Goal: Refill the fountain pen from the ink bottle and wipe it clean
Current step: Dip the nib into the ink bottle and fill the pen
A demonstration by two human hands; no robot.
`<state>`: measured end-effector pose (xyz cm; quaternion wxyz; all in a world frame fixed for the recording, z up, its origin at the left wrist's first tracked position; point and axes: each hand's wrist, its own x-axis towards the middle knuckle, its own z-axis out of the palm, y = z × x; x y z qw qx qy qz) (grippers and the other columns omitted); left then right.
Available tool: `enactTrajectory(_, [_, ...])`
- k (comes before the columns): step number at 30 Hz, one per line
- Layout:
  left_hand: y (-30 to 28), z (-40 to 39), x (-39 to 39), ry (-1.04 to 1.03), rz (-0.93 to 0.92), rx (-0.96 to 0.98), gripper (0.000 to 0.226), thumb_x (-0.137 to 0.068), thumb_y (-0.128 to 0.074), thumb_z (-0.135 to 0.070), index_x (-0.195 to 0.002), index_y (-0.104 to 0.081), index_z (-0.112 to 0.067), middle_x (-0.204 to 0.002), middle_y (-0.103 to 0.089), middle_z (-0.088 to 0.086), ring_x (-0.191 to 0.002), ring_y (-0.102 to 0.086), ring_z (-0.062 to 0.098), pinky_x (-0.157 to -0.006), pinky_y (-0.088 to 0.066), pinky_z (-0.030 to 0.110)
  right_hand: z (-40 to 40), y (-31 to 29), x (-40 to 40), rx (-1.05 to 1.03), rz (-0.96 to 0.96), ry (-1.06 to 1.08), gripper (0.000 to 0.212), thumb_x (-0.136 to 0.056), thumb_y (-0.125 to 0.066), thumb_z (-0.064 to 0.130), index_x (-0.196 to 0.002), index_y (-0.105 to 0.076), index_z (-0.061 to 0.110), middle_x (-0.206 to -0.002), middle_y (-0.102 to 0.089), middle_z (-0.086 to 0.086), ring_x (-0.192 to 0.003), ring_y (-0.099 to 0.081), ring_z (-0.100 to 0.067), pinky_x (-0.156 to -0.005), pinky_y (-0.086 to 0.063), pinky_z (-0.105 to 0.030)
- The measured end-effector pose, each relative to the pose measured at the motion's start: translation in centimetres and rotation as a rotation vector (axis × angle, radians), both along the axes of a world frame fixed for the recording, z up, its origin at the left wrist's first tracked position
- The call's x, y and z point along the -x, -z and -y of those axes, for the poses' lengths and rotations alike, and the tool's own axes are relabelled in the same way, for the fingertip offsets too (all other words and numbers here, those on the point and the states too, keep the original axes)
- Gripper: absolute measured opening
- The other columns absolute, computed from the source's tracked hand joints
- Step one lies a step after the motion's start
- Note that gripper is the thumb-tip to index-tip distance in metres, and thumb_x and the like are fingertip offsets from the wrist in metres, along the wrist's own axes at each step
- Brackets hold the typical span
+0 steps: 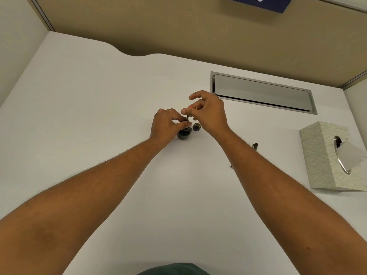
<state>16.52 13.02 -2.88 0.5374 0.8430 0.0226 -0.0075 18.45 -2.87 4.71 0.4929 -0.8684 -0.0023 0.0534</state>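
A small dark ink bottle (183,133) stands open on the white desk (99,116). Its cap (196,127) lies just to its right. Above the bottle's mouth my left hand (165,126) pinches the lower part of a thin pen section (187,118), which stands upright over the opening. My right hand (208,111) pinches the section's upper end with thumb and finger; the other fingers spread. The tip is hidden by my fingers. A dark pen part (255,145) lies on the desk right of my right forearm, which covers most of it.
A patterned tissue box (325,155) with a tissue sticking out stands at the right edge. A grey metal cable flap (262,92) is set into the desk behind my right hand. A beige partition wall (178,26) closes the far side.
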Motion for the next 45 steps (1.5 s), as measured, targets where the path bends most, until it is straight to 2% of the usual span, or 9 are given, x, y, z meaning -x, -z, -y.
enactTrajectory(5, [0.1,-0.3,-0.1,-0.015,-0.013,0.01,0.018,-0.079,-0.089,-0.04,-0.088,-0.085,-0.025,-0.094,-0.078,-0.01,-0.105,-0.067,0.021,-0.089,-0.049,0.035,0.8,-0.5,-0.3,-0.075,-0.046,-0.168,0.039,-0.094,-0.077,0.011,-0.132,-0.068,0.015,-0.097,-0.084,0.0,-0.087,-0.08,-0.021,-0.083,-0.067,-0.044])
enactTrajectory(11, [0.0,0.0,0.0,-0.029,-0.028,0.032,0.018,-0.078,-0.09,-0.038,-0.091,-0.086,-0.026,-0.094,-0.077,-0.009,-0.106,-0.066,0.023,-0.09,-0.051,0.04,0.1,-0.3,0.0,0.003,0.055,0.06,0.026,-0.081,-0.089,0.021,-0.101,-0.072,0.017,-0.073,-0.08,0.002,-0.071,-0.077,-0.017,-0.075,-0.066,-0.045])
enactTrajectory(13, [-0.1,0.1,0.1,-0.033,-0.025,0.041,0.017,-0.079,-0.09,-0.037,-0.09,-0.086,-0.026,-0.096,-0.077,-0.009,-0.107,-0.065,0.023,-0.09,-0.05,0.038,-0.3,-0.3,0.1,0.035,0.069,0.097,0.028,-0.079,-0.091,0.026,-0.098,-0.071,0.019,-0.07,-0.078,0.002,-0.067,-0.075,-0.017,-0.068,-0.065,-0.043])
enactTrajectory(16, [-0.1,0.2,0.2,-0.04,-0.024,0.047,0.018,-0.079,-0.09,-0.035,-0.091,-0.086,-0.023,-0.098,-0.078,-0.006,-0.104,-0.067,0.019,-0.084,-0.047,0.027,-0.5,-0.2,0.2,0.038,0.078,0.089,0.027,-0.078,-0.09,0.027,-0.096,-0.071,0.021,-0.073,-0.077,0.002,-0.071,-0.075,-0.016,-0.072,-0.065,-0.047])
enactTrajectory(24, [-0.2,0.2,0.7,-0.049,-0.023,0.032,0.022,-0.079,-0.09,-0.037,-0.092,-0.086,-0.02,-0.098,-0.078,-0.003,-0.1,-0.067,0.017,-0.081,-0.045,0.023,0.1,-0.4,0.2,0.036,0.077,0.046,0.027,-0.08,-0.09,0.026,-0.1,-0.072,0.021,-0.082,-0.078,0.002,-0.077,-0.077,-0.019,-0.071,-0.066,-0.045])
enactTrajectory(31, [-0.4,0.2,0.6,-0.047,-0.028,0.034,0.019,-0.078,-0.091,-0.034,-0.089,-0.086,-0.019,-0.097,-0.079,-0.002,-0.096,-0.069,0.015,-0.078,-0.044,0.016,1.2,-1.1,-0.4,-0.044,-0.033,-0.219,0.036,-0.099,-0.069,0.007,-0.135,-0.068,0.015,-0.109,-0.082,0.001,-0.099,-0.079,-0.016,-0.085,-0.066,-0.038])
enactTrajectory(35, [-0.4,0.0,0.5,-0.041,-0.036,0.036,0.021,-0.078,-0.092,-0.035,-0.09,-0.086,-0.02,-0.096,-0.078,-0.002,-0.095,-0.069,0.016,-0.077,-0.046,0.021,1.5,-1.3,-0.6,-0.032,-0.016,-0.209,0.04,-0.096,-0.072,0.003,-0.135,-0.068,0.014,-0.101,-0.084,0.002,-0.099,-0.078,-0.013,-0.084,-0.06,-0.031])
enactTrajectory(42, [-0.5,0.0,0.4,-0.023,-0.027,0.011,0.02,-0.079,-0.091,-0.034,-0.091,-0.086,-0.018,-0.094,-0.079,-0.002,-0.091,-0.07,0.015,-0.074,-0.044,0.016,0.5,-1.0,-0.3,0.007,0.073,-0.008,0.029,-0.081,-0.089,0.014,-0.104,-0.07,0.013,-0.076,-0.081,-0.002,-0.077,-0.078,-0.013,-0.08,-0.06,-0.028])
enactTrajectory(45, [-0.5,-0.1,0.4,-0.021,-0.027,0.014,0.019,-0.079,-0.091,-0.034,-0.089,-0.086,-0.019,-0.093,-0.079,-0.004,-0.091,-0.07,0.014,-0.075,-0.045,0.017,0.4,-0.9,-0.4,0.023,0.047,-0.065,0.035,-0.086,-0.085,0.016,-0.118,-0.07,0.019,-0.086,-0.082,0.003,-0.085,-0.077,-0.008,-0.088,-0.062,-0.033])
